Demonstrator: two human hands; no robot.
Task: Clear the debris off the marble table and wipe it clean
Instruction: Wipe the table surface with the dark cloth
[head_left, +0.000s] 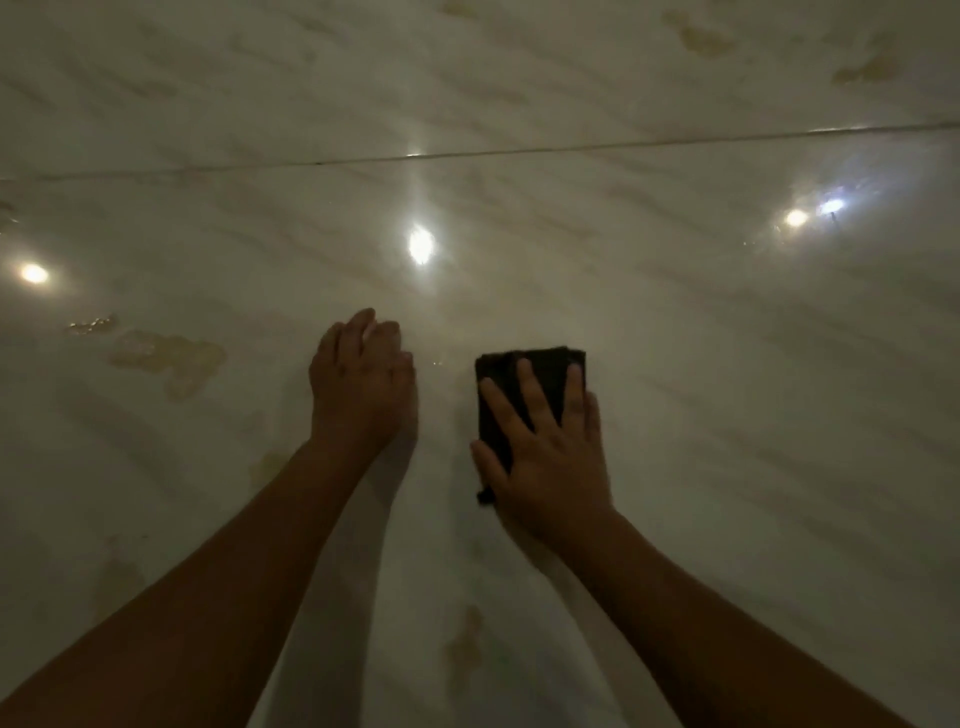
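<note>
My right hand (550, 457) presses the dark cloth (530, 371) flat, grip released, while the yellowish smear (171, 358) lies leftward, past my relaxed left hand (363, 379).

The right grip (550, 457) is lying flat on a dark folded cloth (550, 364), fingers spread and straight, pressing it against the pale marble table (727, 364). The left grip (363, 379) is resting on the table just beside the cloth, not touching it, with its fingers together and loosely relaxed. Yellowish stains (166, 358) are showing to the left of the left grip, with more near the bottom and at the far upper right. A thin seam (519, 150) is running across the table, and bright light spots (421, 244) are reflecting off its glossy surface.
</note>
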